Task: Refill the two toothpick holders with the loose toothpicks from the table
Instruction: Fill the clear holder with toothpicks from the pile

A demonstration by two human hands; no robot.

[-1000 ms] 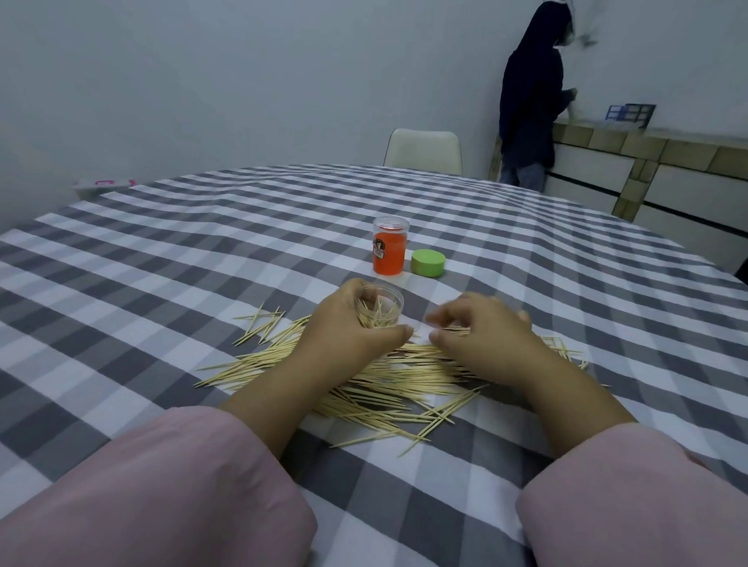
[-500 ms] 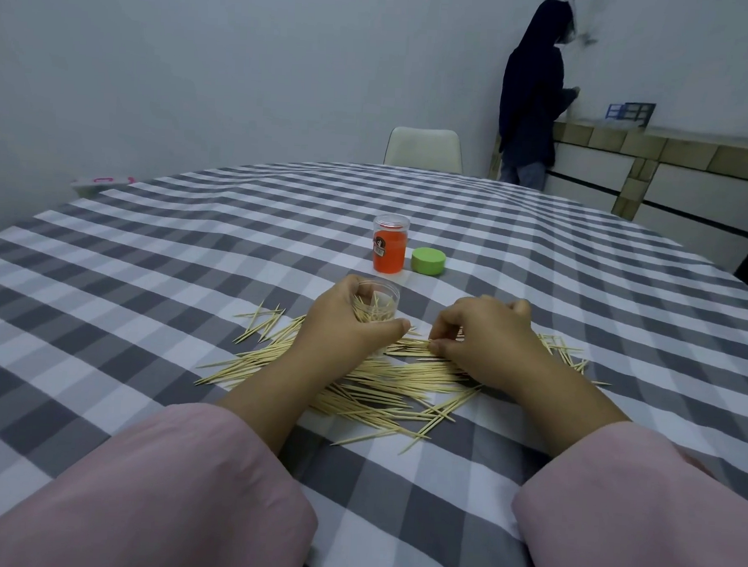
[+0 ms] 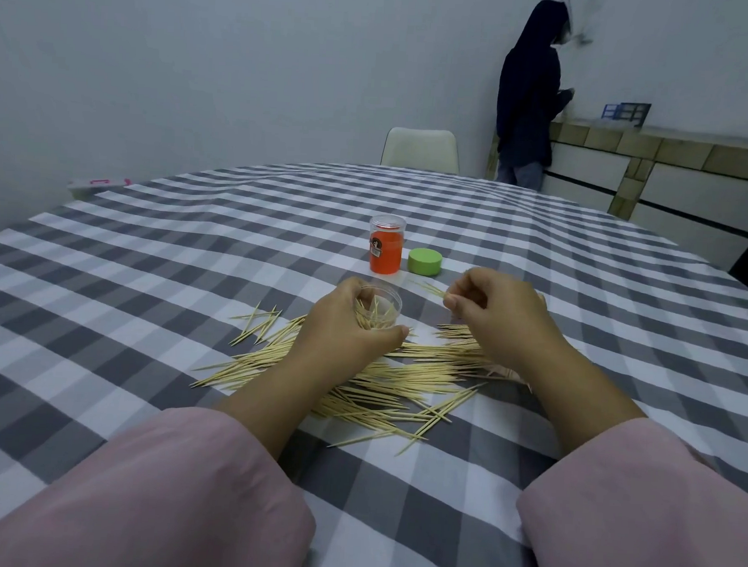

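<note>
Grey-white checked tablecloth [image 3: 190, 282], orange holder [image 3: 385, 253], green lid [image 3: 425, 262], pink sleeves [image 3: 188, 490].

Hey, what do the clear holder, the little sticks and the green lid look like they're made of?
Clear holder: likely smooth transparent plastic, since the toothpicks inside show through its wall. Toothpicks: pale, matte, pointed slivers, probably wood or bamboo. Green lid: opaque, evenly coloured, smooth, probably moulded plastic.
</note>
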